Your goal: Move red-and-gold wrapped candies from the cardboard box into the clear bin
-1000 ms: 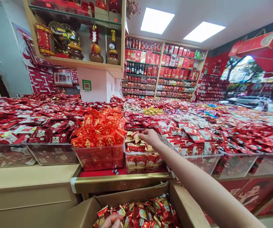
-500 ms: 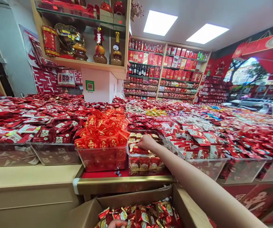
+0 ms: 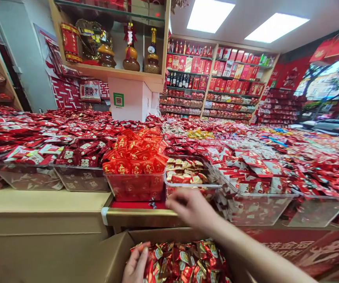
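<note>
Blurred by motion, my right hand (image 3: pixel 191 207) is over the counter's front edge, just in front of a clear plastic bin (image 3: pixel 193 184). Its fingers are curled, with a gap between thumb and forefinger, and no packet shows in it. Cream, gold and red wrapped packets (image 3: pixel 184 169) lie in that bin. Lower down, my left hand (image 3: pixel 136 264) rests at the left side of an open cardboard box (image 3: pixel 115 253), thumb and fingers extended over the wrapped candies (image 3: pixel 184 259) heaped inside. Nothing is visibly gripped by it; its palm side is partly hidden.
Left of the bin stands another bin of orange-red packets (image 3: pixel 135 161). More clear bins (image 3: pixel 258 206) of packets line the counter on both sides. A small dark wrapper (image 3: pixel 152 204) lies on the red counter strip. A display cabinet (image 3: pixel 110 74) overhangs the back left.
My right hand has come out of the bin of cream and gold packets and moved down towards the box. More of my left hand shows, higher in the box. The view has tilted down slightly.
</note>
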Demonstrator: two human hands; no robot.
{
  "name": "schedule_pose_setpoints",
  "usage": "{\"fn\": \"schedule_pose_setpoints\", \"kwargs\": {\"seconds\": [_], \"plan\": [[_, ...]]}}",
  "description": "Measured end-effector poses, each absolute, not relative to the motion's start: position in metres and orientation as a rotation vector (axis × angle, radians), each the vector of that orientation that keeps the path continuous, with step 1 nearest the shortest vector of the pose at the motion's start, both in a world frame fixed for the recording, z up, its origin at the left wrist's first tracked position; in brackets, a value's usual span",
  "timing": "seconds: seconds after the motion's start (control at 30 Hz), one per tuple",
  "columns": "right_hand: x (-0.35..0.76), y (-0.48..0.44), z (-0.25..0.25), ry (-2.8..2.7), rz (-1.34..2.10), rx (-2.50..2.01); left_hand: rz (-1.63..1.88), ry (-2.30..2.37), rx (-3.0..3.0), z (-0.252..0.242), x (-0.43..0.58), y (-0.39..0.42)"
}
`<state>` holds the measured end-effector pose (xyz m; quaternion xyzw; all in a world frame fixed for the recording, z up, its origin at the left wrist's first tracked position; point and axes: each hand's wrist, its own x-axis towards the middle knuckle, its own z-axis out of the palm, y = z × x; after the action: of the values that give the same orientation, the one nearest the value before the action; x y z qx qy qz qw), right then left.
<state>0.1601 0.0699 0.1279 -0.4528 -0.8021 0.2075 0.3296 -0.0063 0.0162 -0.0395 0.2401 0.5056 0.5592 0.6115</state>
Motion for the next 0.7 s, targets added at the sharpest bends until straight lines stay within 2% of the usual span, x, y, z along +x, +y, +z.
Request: {"fn": "schedule_pose_setpoints", "kwargs": {"seconds": [0.1, 0.2, 0.37, 0.5, 0.7], "plan": [[0.141, 0.025, 0.06, -2.184, 1.045, -1.29, 1.395, 1.309, 0.697, -0.024, -0.007, 0.013], [0.129, 0.011, 0.015, -2.118, 1.331, -1.303, 1.446, 1.392, 0.815, -0.015, -0.002, 0.007], [0.133, 0.026, 0.013, -1.664, 1.788, -1.158, 1.477, 1.085, 0.644, -0.002, 0.004, -0.003], [0.14, 0.03, 0.017, -1.558, 1.833, -1.087, 1.367, 0.908, 0.472, 0.003, 0.003, -0.003], [0.138, 0.027, 0.015, -1.6, 1.81, -1.085, 1.405, 0.913, 0.414, 0.0, 0.001, 0.001]]}}
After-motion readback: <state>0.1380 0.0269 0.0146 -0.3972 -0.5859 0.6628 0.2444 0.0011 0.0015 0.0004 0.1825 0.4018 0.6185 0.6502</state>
